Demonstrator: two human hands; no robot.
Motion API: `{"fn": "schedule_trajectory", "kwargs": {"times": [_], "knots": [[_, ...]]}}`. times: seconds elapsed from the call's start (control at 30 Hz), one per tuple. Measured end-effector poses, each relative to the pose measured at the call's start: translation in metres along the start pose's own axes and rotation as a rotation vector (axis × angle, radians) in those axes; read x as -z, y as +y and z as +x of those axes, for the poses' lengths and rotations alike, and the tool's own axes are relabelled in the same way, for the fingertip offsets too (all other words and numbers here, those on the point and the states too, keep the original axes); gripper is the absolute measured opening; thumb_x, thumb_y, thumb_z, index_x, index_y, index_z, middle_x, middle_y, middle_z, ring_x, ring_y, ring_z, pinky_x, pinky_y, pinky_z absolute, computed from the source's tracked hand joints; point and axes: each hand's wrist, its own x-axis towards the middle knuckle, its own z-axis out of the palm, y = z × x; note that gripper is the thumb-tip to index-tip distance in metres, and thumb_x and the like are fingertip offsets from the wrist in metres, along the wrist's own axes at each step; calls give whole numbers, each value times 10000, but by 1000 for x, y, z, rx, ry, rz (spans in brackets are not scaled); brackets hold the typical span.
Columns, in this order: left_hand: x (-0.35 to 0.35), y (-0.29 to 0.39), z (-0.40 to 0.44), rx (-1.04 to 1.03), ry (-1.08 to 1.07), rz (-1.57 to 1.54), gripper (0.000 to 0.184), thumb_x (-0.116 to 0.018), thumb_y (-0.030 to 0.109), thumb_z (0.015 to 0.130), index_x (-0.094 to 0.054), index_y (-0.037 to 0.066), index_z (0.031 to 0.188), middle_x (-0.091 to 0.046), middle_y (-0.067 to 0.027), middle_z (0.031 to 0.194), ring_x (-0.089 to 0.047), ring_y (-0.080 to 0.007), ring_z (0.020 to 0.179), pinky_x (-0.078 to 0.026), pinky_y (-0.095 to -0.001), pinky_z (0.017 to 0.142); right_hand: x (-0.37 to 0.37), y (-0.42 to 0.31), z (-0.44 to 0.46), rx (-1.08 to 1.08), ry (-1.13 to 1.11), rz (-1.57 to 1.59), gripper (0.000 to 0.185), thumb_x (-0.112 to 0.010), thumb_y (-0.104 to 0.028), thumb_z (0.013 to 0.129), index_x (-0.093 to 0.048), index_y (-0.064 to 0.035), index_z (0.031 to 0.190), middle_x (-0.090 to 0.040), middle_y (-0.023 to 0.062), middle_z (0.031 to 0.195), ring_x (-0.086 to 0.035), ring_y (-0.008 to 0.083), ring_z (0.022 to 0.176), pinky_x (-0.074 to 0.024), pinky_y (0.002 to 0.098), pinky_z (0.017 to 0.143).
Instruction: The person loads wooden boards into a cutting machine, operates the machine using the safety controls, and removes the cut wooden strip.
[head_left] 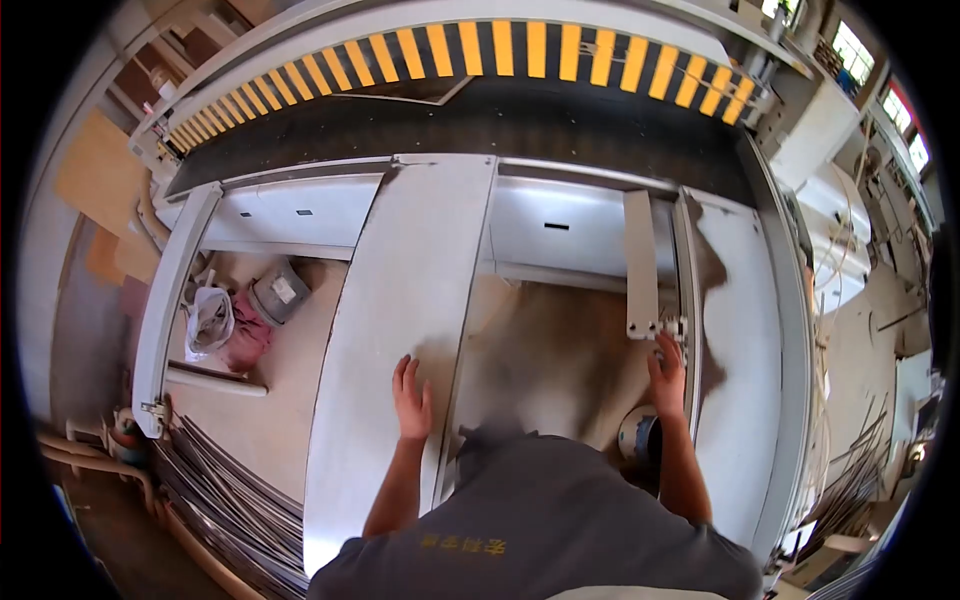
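Observation:
My left hand (411,400) is held over the long white table panel (410,260), its fingers apart and nothing in them. Whether it touches the surface I cannot tell. My right hand (667,378) is raised beside a small metal fitting (672,326), fingers stretched out toward it. Contact there is unclear. This fitting sits at the near end of a narrow light-coloured strip (641,260), along a metal rail (688,260). Right of the rail lies a second white panel (745,340) with dark, worn patches.
Behind the panels runs a black machine bed (450,125) under a yellow-and-black striped guard (520,50). On the floor are a grey bucket (278,292), a plastic bag (209,318), long thin strips (225,485) and another bucket (640,437) beside my right forearm.

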Motion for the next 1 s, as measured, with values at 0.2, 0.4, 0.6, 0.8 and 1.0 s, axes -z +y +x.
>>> {"fn": "schedule_trajectory", "kwargs": {"times": [0.2, 0.4, 0.6, 0.8, 1.0], "knots": [[-53, 1, 215, -150, -72, -50, 503, -645, 98, 1023, -553, 50, 1515, -511, -206, 1592, -471, -432, 1486, -397, -510, 1234, -14, 45, 43, -276, 170, -250, 436, -678, -132, 989, -663, 16, 1398, -519, 232, 1614, -515, 430, 1473, -449, 473, 1201], [-120, -4, 379, -320, -128, -16, 531, -693, 111, 987, -563, 58, 1500, -536, -190, 1566, -485, -434, 1450, -423, -526, 1203, 0, 115, 97, -408, 289, -338, 480, -676, -133, 1007, -609, -1, 1464, -432, 251, 1677, -465, 465, 1509, -425, 511, 1219], [-191, -20, 510, -261, -127, 196, 566, -701, 255, 1031, -541, 55, 1536, -506, -219, 1611, -466, -457, 1468, -392, -531, 1235, 23, 205, 185, -494, 339, -608, 632, -667, -248, 1050, -477, 14, 1593, -291, 278, 1754, -330, 451, 1604, -340, 529, 1284], [-257, -12, 639, -259, -247, 416, 677, -643, 401, 1064, -465, 34, 1604, -441, -229, 1681, -388, -423, 1567, -288, -515, 1319, 6, 240, 231, -813, 286, -849, 736, -545, -478, 1106, -395, -27, 1667, -308, 199, 1776, -276, 371, 1648, -226, 499, 1340], [-369, -7, 733, -358, -281, 419, 684, -620, 406, 1072, -444, 32, 1617, -403, -230, 1706, -366, -419, 1580, -263, -527, 1328, -15, 235, 239, -798, 361, -1053, 782, -504, -525, 1113, -338, -27, 1693, -315, 189, 1777, -259, 333, 1661, -201, 496, 1351]]}}
